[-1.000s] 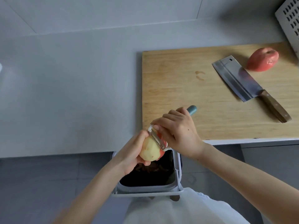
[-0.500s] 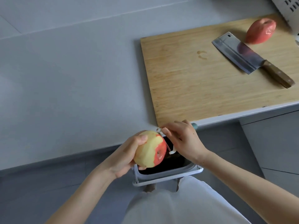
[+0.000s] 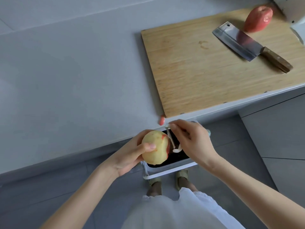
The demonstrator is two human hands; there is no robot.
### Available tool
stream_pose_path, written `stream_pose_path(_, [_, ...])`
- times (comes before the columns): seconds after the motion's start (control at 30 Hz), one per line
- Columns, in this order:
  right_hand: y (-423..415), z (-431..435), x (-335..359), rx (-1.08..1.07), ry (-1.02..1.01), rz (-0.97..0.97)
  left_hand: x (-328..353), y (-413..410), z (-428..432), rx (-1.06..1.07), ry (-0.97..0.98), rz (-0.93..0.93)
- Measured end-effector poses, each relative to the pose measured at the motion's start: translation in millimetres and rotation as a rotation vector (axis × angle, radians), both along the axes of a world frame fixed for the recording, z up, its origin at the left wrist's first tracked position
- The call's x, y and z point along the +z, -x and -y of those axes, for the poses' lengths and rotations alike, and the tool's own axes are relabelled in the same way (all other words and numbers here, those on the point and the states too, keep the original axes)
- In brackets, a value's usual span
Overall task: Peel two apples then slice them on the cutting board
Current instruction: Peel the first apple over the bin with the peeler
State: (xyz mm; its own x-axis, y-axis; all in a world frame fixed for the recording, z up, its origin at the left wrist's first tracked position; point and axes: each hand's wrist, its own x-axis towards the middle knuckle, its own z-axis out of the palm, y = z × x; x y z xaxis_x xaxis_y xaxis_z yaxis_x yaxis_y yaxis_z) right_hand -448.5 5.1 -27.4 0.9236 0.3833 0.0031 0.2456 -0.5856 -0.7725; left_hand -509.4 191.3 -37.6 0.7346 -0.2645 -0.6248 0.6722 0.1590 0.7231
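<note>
Peeling apple [image 3: 155, 147] no. 1 over bin [image 3: 171, 169]: my left hand [image 3: 130, 156] cups it, right hand [image 3: 193, 142] pinches peeler [image 3: 171, 139]. Next, prob. strip last red patch.

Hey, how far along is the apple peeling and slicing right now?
Done: most of the first apple shows bare yellow flesh. In hand: the left hand holds it above the bin while the right hand holds the peeler by a remaining red strip. Left: the second apple sits unpeeled on the board, the cleaver lies beside it, and nothing is sliced.
</note>
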Motion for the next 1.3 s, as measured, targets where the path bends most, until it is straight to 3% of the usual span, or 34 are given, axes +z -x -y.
stream_pose_path(0.1, [-11.3, -7.7, 4.1, 0.235, 0.057, 0.366, -2.5, -1.1, 4.9, -0.022, 0.004, 0.029])
stream_pose_path(0.2, [-21.6, -6.2, -3.2, 0.358, 0.031, 0.38, -3.9, -0.8, 7.5, -0.026, -0.027, 0.085])
stream_pose_path(0.5, [-18.4, 1.6, -18.2, 0.282, -0.145, -0.298, -9.1, 9.8, 9.4, 0.019, -0.037, 0.148])
stream_pose_path(0.7, [-26.4, 9.1, -27.7, 0.271, -0.111, -0.372, -6.0, 7.2, 9.4, 0.013, -0.036, 0.21])
stream_pose_path(0.87, [-16.2, 17.0, -41.1, 0.159, 0.134, -0.463, 5.5, -7.4, 2.6, 0.088, -0.075, 0.317])
stream_pose_path(0.97, [-20.3, 18.2, -38.2, 0.173, 0.185, -0.658, 3.6, -10.1, 1.8, 0.071, -0.153, 0.328])
stream_pose_path(1.07, [-25.8, 17.9, -30.2, 0.083, -0.02, -1.006, -4.6, -5.4, 3.7, 0.025, -0.207, 0.351])
stream_pose_path(1.2, [-27.6, 20.2, -27.6, 0.053, -0.467, -1.466, -16.9, -1.0, 8.9, 0.0, -0.296, 0.38])
stream_pose_path(1.3, [-24.9, 17.1, -29.1, 0.011, -0.621, -1.536, -26.1, 2.9, 15.9, 0.048, -0.325, 0.355])
